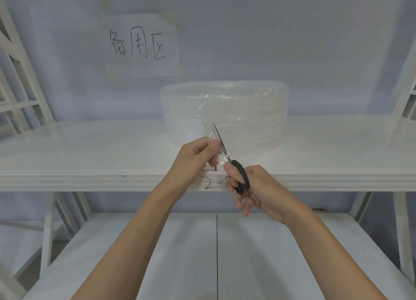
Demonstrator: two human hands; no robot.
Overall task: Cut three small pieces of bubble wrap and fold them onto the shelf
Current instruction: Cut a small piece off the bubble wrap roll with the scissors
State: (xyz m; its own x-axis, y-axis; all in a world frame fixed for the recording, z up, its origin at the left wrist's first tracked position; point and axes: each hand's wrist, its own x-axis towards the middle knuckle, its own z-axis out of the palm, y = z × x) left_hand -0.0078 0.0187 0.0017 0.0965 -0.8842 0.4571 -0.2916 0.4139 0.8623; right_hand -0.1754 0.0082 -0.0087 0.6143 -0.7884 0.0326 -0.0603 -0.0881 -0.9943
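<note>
— While the right hand (252,187) grips scissors (227,158) in bubble wrap (225,110) on the shelf (90,151), is anything done?
— No folded piece seen; left hand (198,155) pinches the loose flap, probably first cut.

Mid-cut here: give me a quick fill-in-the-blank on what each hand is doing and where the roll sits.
1. The right hand holds black-handled ____, blades pointing up and away.
2. The left hand pinches a loose flap of ____ beside the blades.
3. The roll of bubble wrap stands on the white ____, below the handwritten paper sign.

Missing words: scissors; bubble wrap; shelf
</note>
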